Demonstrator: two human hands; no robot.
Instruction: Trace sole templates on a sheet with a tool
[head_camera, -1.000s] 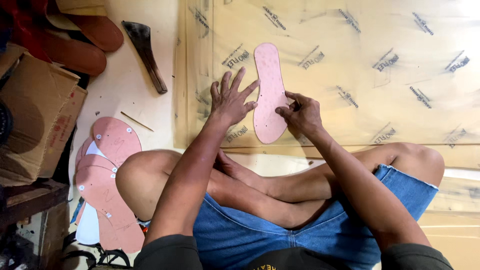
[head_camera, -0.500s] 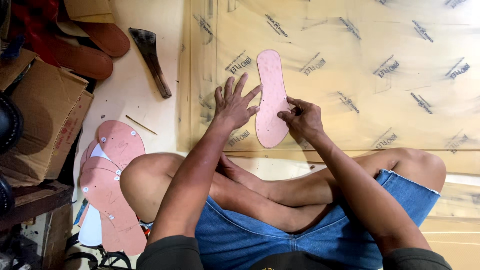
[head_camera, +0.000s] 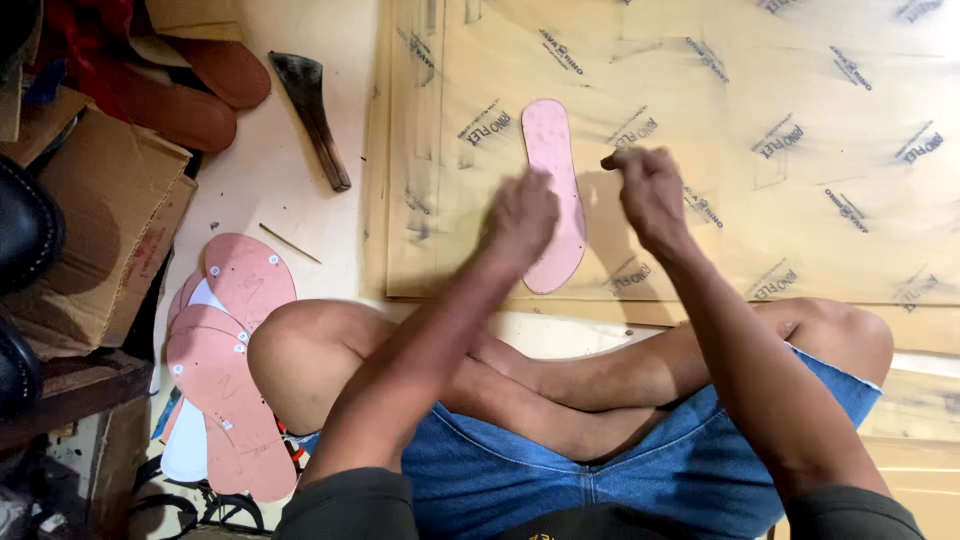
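The pink sole template (head_camera: 553, 190) lies flat on the tan sheet (head_camera: 780, 200), long and narrow with rounded ends. The left hand (head_camera: 520, 215) rests on it, blurred, covering its left edge; its grip cannot be determined. The right hand (head_camera: 645, 190) hovers just beside it, fingers pinched; any held object is hidden.

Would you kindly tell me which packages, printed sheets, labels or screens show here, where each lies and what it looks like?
Brown cardboard box: at the left edge, open, flaps creased, a faint reddish print on its side.
Large tan printed sheet: flat on the floor under both hands, repeated dark slanted marks all over; a pink sole-shaped template lies on it.
No labels or screens in view.
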